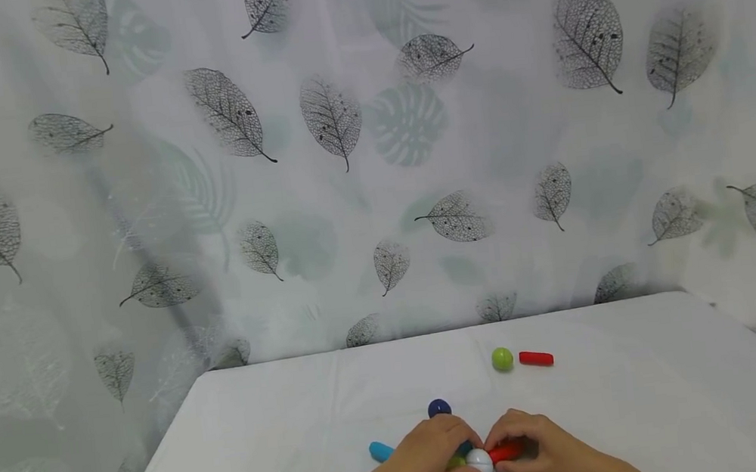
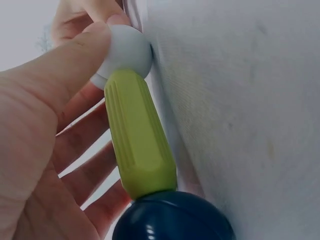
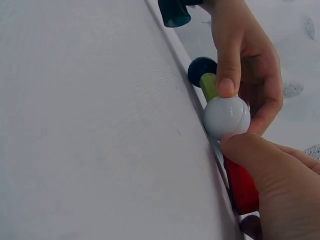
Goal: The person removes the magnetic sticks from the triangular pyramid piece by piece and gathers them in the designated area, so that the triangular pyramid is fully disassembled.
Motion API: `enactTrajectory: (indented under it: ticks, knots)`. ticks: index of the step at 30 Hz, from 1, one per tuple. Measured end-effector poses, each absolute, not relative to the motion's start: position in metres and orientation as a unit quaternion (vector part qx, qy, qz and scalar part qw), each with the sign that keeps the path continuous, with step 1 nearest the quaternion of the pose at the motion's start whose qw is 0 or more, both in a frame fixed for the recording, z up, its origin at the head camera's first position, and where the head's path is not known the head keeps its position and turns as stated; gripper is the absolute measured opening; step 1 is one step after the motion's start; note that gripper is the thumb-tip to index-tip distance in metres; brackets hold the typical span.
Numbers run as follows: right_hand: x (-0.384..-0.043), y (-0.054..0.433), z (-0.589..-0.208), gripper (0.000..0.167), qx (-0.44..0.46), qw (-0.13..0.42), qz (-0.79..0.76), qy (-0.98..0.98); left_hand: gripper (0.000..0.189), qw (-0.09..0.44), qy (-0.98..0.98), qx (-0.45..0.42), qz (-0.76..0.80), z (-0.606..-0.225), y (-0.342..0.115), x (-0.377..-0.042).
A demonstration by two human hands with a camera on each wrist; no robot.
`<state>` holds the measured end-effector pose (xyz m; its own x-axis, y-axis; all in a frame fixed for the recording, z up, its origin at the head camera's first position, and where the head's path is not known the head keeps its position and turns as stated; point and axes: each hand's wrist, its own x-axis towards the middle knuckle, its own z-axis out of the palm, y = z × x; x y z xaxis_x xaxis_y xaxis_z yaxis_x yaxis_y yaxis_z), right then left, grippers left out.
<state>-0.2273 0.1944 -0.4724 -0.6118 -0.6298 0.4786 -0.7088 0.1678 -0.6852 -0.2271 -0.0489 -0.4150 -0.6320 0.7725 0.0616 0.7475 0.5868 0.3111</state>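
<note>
With thumb and fingers, my left hand (image 1: 416, 462) pinches a white ball (image 1: 480, 465). A grooved green rod (image 2: 140, 135) runs from that ball to a dark blue ball (image 2: 172, 217), which lies below the left palm. My right hand (image 1: 545, 449) holds a red rod (image 1: 506, 451) with its end at the white ball's right side. In the right wrist view the right thumb tip touches the white ball, just above the red rod (image 3: 241, 187). The left thumb presses the ball's other side. Fingers partly cover the red rod.
Another dark blue ball (image 1: 438, 407) lies just beyond my left hand. A light blue rod (image 1: 380, 451) pokes out left of it. Farther back on the white table (image 1: 285, 412) are a green ball (image 1: 502, 358) and a second red rod (image 1: 536, 358). A leaf-patterned curtain (image 1: 346, 193) hangs behind.
</note>
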Motion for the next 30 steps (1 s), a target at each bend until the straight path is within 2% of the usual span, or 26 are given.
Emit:
enactTrajectory:
  ticks: [6, 16, 23, 30]
  knots:
    - [-0.227, 0.191, -0.469, 0.023, 0.447, 0.076, 0.448, -0.771, 0.033, 0.045, 0.890, 0.425, 0.162, -0.416, -0.050, -0.228]
    - [-0.223, 0.186, -0.465, 0.024, 0.424, 0.099, 0.391, -0.811, 0.033, 0.055, 0.889, 0.422, 0.171, -0.410, -0.050, -0.227]
    - [-0.222, 0.189, -0.463, 0.018, 0.405, 0.110, 0.376, -0.826, 0.034, 0.072, 0.892, 0.411, 0.173, -0.411, -0.049, -0.226]
    - [-0.224, 0.195, -0.461, 0.018, 0.390, 0.147, 0.359, -0.835, 0.034, 0.071, 0.889, 0.418, 0.174, -0.413, -0.049, -0.227]
